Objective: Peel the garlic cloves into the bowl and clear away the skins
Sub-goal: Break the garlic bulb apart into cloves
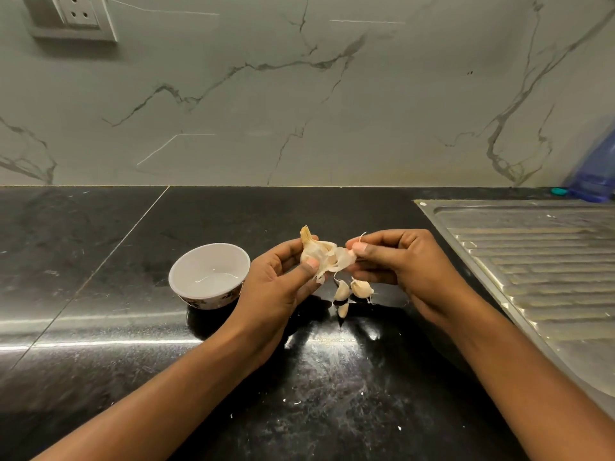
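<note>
Papery skin (344, 258) is pinched by fingers of the right hand (397, 261); fingers of the left hand (279, 281) grip the garlic bulb (314, 249) above the surface (100, 261). A sharp tug could scatter cloves (361, 287) beyond the bowl (191, 261).

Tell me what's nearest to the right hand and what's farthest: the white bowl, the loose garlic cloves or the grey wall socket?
1. Loose garlic cloves, on the black counter just under the right hand.
2. White round bowl, to the left, beyond the left hand.
3. Grey wall socket, top left, high on the marble wall.
</note>
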`<state>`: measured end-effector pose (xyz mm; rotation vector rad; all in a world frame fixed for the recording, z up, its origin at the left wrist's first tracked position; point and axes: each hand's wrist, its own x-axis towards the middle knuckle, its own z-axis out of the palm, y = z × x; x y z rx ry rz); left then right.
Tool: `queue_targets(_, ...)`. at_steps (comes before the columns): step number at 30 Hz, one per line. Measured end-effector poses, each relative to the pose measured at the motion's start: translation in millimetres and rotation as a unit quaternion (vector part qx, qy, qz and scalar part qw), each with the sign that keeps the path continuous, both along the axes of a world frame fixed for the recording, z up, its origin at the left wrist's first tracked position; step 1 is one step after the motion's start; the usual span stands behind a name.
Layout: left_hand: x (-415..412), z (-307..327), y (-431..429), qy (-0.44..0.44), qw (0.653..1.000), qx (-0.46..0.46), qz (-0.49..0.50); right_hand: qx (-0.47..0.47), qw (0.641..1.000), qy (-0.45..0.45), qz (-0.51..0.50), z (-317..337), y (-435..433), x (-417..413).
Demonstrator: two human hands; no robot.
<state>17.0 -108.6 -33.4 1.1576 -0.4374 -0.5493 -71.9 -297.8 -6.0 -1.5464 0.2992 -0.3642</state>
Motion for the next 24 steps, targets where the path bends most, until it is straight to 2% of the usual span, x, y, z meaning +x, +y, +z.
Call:
queue_targets(4,-0.7,-1.9,-1.8,0.020,1.000,0.000,0.002,0.009,0.999,0.002,-0.036,2.4,-9.1,-0.6)
queue_targets(8,0.1,-1.6,-1.4,0.023,1.000,0.005,0.003,-0.100,0.994,0.013,-0.039,0.5,-10.7,-2.9)
queue_targets(15,-0.2,-2.1,-2.3,0.021,1.000,0.009,0.008,-0.277,0.958,0.069,-0.008,-3.6,-6.5,-3.7)
queue_targets(20,-1.5,-0.9,-1.6,0.017,1.000,0.022,0.003,-0.280,0.957,0.081,0.011,-7.1,-4.9,-4.0)
queue_targets(24,-2.2,-1.5,-0.6,0.012,0.999,0.031,-0.001,-0.284,0.956,0.039,-0.066,-5.3,-5.4,-1.9)
